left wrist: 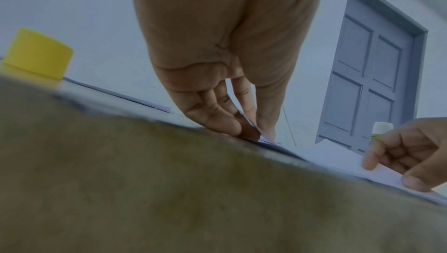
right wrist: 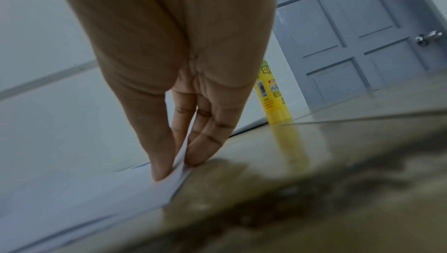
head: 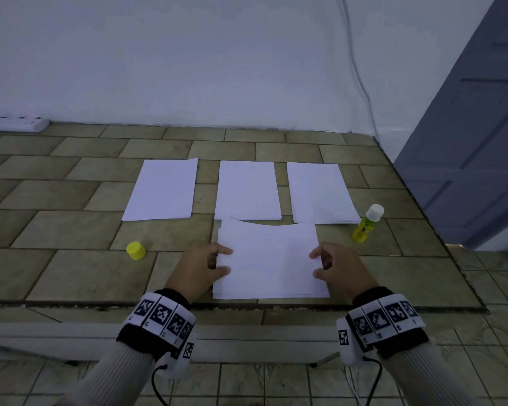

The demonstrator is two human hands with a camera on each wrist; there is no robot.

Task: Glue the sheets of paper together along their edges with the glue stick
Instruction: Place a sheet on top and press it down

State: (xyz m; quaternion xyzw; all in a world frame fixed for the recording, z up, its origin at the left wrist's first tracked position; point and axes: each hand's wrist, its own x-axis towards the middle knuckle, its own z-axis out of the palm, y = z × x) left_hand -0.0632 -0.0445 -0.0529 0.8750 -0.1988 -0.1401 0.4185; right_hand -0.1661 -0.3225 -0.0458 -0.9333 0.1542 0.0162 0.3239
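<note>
A tan tiled floor [head: 71, 230] is running to a white wall [head: 217, 54]. I'm pinching the near stack of white paper sheets [head: 269, 259] with my left hand [head: 200, 266] and right hand [head: 340, 268], each grip clamped on a side edge; the yellow glue stick [head: 367, 224] is standing uncapped just right.

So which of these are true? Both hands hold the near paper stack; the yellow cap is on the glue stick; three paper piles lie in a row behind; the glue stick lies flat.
1. Both the left hand and right hand pinch the near stack of white paper sheets: true.
2. The small yellow plastic cap is on the yellow glue stick: false, it sits apart on the tiled surface, left.
3. Three white paper piles lie behind: true.
4. The stick lies flat: false, it stands upright.
</note>
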